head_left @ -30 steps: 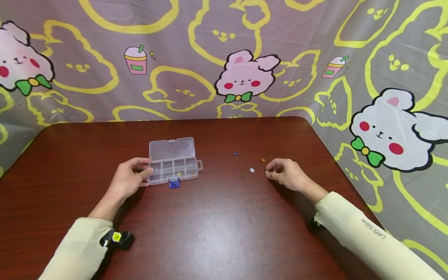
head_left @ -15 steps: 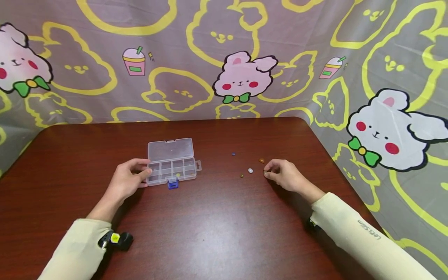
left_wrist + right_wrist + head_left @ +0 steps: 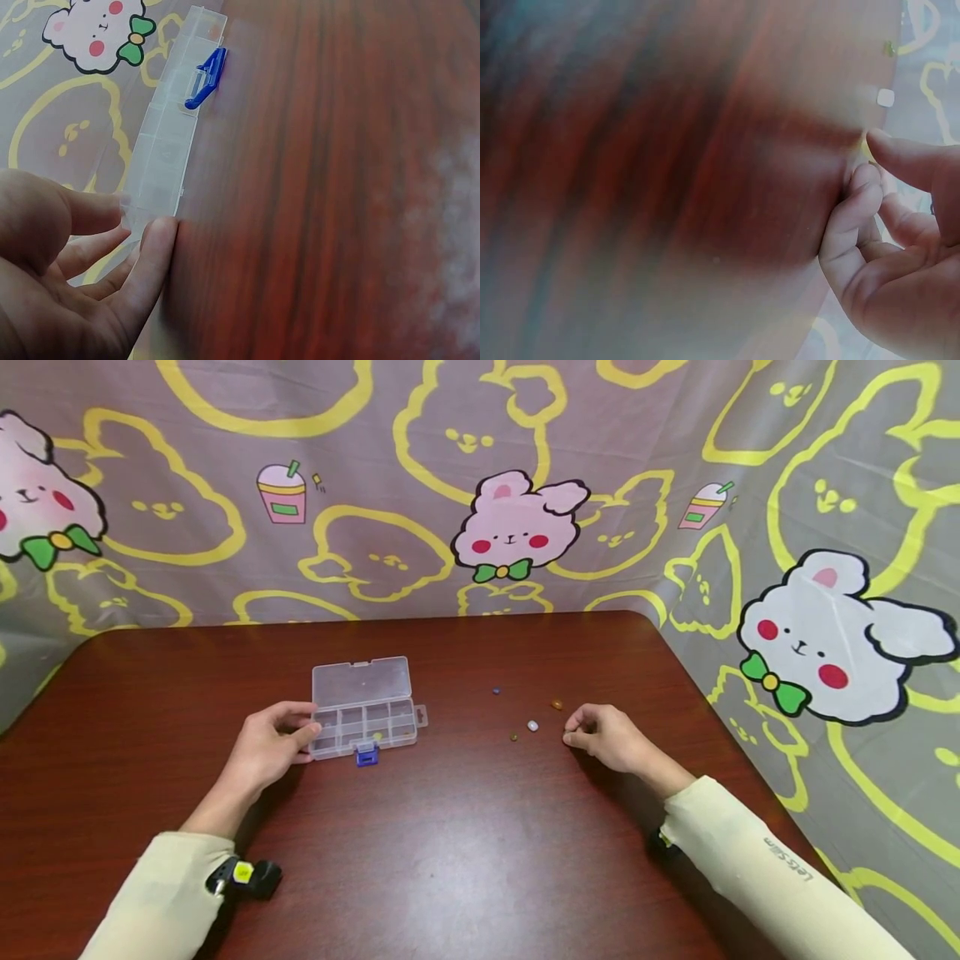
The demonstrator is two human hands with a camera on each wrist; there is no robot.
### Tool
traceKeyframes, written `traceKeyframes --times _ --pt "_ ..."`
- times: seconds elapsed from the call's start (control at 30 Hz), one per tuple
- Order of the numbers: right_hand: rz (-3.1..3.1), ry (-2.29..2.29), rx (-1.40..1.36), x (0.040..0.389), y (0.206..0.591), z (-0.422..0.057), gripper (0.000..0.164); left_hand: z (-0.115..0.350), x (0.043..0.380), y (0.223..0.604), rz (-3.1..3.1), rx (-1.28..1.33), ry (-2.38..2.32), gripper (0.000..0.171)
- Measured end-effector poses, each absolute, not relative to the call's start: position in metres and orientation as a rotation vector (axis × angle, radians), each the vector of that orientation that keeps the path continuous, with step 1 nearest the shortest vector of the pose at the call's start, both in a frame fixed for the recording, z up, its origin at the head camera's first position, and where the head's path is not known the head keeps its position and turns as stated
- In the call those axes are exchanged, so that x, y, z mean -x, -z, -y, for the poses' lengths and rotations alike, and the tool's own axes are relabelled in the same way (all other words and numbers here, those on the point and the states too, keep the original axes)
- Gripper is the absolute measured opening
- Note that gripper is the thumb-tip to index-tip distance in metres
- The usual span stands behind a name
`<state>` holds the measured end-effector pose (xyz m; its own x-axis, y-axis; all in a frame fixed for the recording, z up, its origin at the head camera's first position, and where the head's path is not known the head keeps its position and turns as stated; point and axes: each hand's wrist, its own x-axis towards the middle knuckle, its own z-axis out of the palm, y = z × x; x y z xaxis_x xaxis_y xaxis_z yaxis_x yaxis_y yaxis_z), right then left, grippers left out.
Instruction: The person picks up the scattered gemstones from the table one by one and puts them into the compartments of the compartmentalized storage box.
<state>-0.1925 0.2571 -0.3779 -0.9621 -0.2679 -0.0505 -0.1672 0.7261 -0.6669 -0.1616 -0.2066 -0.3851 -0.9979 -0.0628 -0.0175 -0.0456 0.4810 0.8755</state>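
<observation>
My left hand (image 3: 272, 742) grips the left end of a clear plastic compartment box (image 3: 161, 142), thumb on one side and fingers on the other. Its lid (image 3: 362, 682) is folded back and its blue latch (image 3: 367, 757) hangs at the front. Inside lies a yellow-green bead (image 3: 377, 736). My right hand (image 3: 609, 735) is low over the table, thumb and fingertips pinching a tiny bead that the fingers mostly hide. Just left of it lie a white bead (image 3: 532, 726) and an orange bead (image 3: 557, 704).
A small green bead (image 3: 513, 737) and a blue bead (image 3: 496, 691) lie between the box and my right hand. The dark wooden table (image 3: 450, 852) ends at a patterned curtain (image 3: 420, 468) behind and on the right.
The head view has shifted slightly, moving everything a little left in the picture. My right fingertips have dipped slightly toward the table. The left hand keeps its grip on the box.
</observation>
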Motion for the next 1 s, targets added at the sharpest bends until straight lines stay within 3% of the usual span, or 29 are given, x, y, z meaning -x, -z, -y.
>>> traceKeyframes --times 0.43,1.0 --pt "-2.685 1.157 0.223 0.193 0.377 -0.256 0.008 0.206 0.162 0.384 2.678 -0.088 1.601 0.037" --pt "-2.577 1.279 0.264 0.191 0.375 -0.236 0.010 0.207 0.164 0.386 2.658 -0.085 1.619 0.037"
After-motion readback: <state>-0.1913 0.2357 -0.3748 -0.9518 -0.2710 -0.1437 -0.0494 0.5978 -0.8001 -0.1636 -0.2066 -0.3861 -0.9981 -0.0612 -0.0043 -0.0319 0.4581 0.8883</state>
